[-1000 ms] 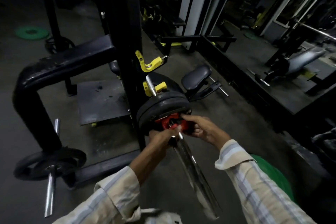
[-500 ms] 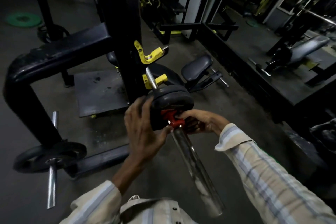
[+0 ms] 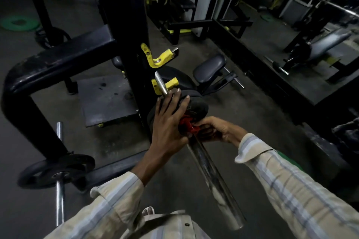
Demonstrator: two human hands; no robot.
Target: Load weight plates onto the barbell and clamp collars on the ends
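Black weight plates (image 3: 196, 107) sit on the barbell sleeve (image 3: 213, 184), a shiny steel tube running from the plates toward me. A red collar (image 3: 187, 125) is on the sleeve, tight against the outer plate. My right hand (image 3: 217, 129) is closed around the collar from the right. My left hand (image 3: 169, 120) lies flat with spread fingers over the near face and rim of the plates, its heel touching the collar. The bar rests near a yellow hook (image 3: 157, 58) on the black rack upright (image 3: 128, 25).
A black plate (image 3: 58, 169) on a steel storage peg (image 3: 59, 196) sits low left on the rack base. A padded seat (image 3: 209, 68) stands beyond the plates. A green plate (image 3: 19, 23) lies far left on the floor; a raised platform with a bench (image 3: 328, 40) is right.
My left hand left the collar, rose and spread flat against the plates. My right hand stayed on the red collar. The view shifted slightly closer.
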